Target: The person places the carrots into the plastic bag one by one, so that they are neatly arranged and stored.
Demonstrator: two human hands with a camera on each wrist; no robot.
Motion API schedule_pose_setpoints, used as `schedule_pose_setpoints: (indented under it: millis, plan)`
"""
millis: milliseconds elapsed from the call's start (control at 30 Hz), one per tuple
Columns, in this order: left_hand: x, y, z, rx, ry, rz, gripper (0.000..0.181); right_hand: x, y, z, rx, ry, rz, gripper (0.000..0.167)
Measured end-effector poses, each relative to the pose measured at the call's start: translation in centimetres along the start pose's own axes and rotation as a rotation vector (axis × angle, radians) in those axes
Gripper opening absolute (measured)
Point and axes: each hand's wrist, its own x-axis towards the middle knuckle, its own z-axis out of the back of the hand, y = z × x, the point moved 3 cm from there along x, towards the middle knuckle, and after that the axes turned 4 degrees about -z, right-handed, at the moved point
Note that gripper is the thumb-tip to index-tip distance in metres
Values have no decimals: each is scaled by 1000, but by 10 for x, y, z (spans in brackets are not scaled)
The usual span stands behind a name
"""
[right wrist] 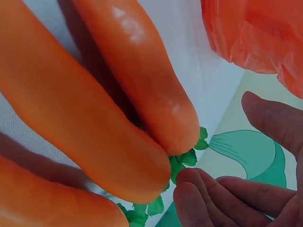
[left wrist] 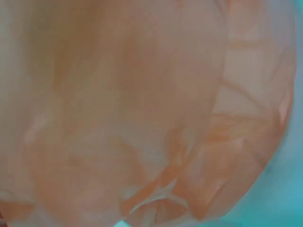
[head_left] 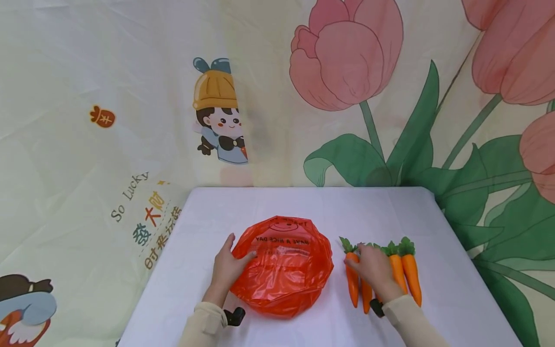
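A red plastic bag (head_left: pixel 282 270) with a printed face and lettering lies spread in a round shape on the table. My left hand (head_left: pixel 227 267) is at its left side, thumb over the bag's edge and fingers extended. Reddish film of the bag (left wrist: pixel 142 118) fills most of the left wrist view, hiding that hand. To the right, several orange carrots (head_left: pixel 412 277) with green tops lie side by side. Over the middle carrots is my right hand (head_left: pixel 375 270), partly covering them. The right wrist view shows its thumb and fingers apart, close to the green tops (right wrist: pixel 177 168), gripping nothing.
The table (head_left: pixel 230 202) has a white cover. Behind it hangs a cream cloth (head_left: pixel 269 96) printed with tulips and cartoon figures. The red bag and the carrots lie apart, with a strip of tabletop between them. Both wrists bear small black devices (head_left: pixel 235 316).
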Motion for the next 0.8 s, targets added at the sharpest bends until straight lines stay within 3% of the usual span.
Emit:
schedule_pose_setpoints:
  millis: [267,500,800]
  plan:
    - [3,8,-4,-77,-45,-3,70,2,0,-6,52,49,-32,39]
    - [2,12,-2,-81,-58,2,54,3,1,-11,1,33,15,46]
    - [2,14,0,-129,-65,20,45,6,2,-16,-21,33,9,52]
